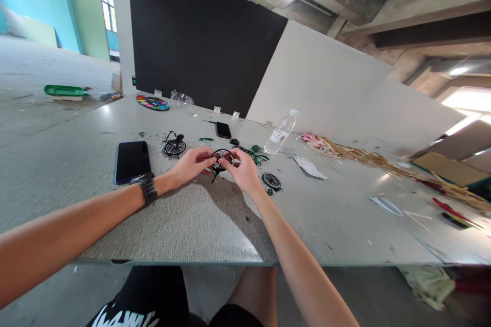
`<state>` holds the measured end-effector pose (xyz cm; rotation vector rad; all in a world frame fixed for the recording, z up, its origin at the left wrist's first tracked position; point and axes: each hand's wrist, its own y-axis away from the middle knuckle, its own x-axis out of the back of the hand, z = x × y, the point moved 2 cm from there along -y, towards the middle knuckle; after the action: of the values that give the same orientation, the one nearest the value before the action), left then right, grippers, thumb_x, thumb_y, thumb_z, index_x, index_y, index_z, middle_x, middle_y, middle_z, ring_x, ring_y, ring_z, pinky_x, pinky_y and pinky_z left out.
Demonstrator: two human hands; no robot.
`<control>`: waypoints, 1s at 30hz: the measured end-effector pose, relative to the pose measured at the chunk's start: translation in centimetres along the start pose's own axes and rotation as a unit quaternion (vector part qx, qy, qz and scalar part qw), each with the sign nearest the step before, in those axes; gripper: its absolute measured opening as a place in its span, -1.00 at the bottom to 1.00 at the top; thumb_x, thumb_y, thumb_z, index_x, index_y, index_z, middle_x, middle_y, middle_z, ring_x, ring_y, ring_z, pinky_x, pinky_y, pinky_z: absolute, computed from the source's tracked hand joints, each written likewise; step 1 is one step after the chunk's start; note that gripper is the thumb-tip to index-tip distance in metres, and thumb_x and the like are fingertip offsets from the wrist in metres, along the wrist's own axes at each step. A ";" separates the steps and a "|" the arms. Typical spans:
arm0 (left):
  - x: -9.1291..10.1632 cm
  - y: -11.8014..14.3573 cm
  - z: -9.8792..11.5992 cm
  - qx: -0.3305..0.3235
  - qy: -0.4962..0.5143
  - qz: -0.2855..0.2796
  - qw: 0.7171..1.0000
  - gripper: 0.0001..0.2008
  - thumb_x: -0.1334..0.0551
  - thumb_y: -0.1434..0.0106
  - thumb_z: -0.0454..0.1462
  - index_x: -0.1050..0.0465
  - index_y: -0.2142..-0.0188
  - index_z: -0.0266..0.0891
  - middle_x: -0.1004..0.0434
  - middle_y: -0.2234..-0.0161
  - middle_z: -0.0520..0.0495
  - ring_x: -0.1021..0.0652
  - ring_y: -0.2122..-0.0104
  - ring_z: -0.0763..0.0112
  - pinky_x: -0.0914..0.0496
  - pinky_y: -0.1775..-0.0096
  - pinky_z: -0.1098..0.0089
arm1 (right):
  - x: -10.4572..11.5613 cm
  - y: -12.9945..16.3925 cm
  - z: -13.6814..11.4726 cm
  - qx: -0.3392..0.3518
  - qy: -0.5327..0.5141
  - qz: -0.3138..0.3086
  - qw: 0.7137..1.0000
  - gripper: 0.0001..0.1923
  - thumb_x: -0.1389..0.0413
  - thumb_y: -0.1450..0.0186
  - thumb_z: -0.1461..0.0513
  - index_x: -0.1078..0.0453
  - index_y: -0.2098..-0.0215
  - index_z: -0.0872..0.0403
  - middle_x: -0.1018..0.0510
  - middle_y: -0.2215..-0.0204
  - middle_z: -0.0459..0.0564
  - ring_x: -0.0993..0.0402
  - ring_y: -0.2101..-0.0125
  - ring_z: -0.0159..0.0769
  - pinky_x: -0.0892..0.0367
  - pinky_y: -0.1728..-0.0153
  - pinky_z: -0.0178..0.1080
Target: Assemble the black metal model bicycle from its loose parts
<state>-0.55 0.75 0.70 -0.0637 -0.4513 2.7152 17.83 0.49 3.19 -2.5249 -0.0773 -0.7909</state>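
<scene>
A small black spoked toy bicycle wheel point(222, 158) is held upright above the table between both hands. My left hand point(197, 159) grips its left side, thumb bent against the spokes. From the right, my right hand point(242, 166) pinches it, thumb on the wheel's face. A thin dark piece and a bit of red and green stick out below the wheel; what they belong to is partly hidden by the fingers. Behind my right hand lie green bicycle frame parts point(258, 155). Another loose wheel point(271, 180) lies flat to the right. A black part-built toy bicycle point(174, 144) stands to the left.
A dark tablet or large phone point(132, 162) lies left, a smaller phone point(223, 130) behind the hands. A tilted-looking water bottle point(282, 132), a paper sheet point(309, 167) and straw-like strips point(345, 152) are on the right. A paint palette point(152, 102) sits at the back left.
</scene>
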 end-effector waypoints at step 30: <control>0.2 0.2 0.3 -0.005 0.033 0.052 0.998 -0.67 -0.47 -0.07 -0.20 -0.38 0.32 -0.27 -0.63 0.24 -0.10 -0.62 0.34 0.37 -0.54 0.34 0.37 | -1.2 0.3 0.2 0.019 -0.040 0.112 0.993 -0.49 -0.32 -0.16 -0.06 -0.37 0.09 0.06 -0.51 0.25 -0.01 -0.38 0.39 -0.33 -0.28 0.44 -0.30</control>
<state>-0.81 0.57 0.92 -0.1850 -0.4550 2.8032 17.00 0.44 2.30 -2.4738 0.1597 -0.5922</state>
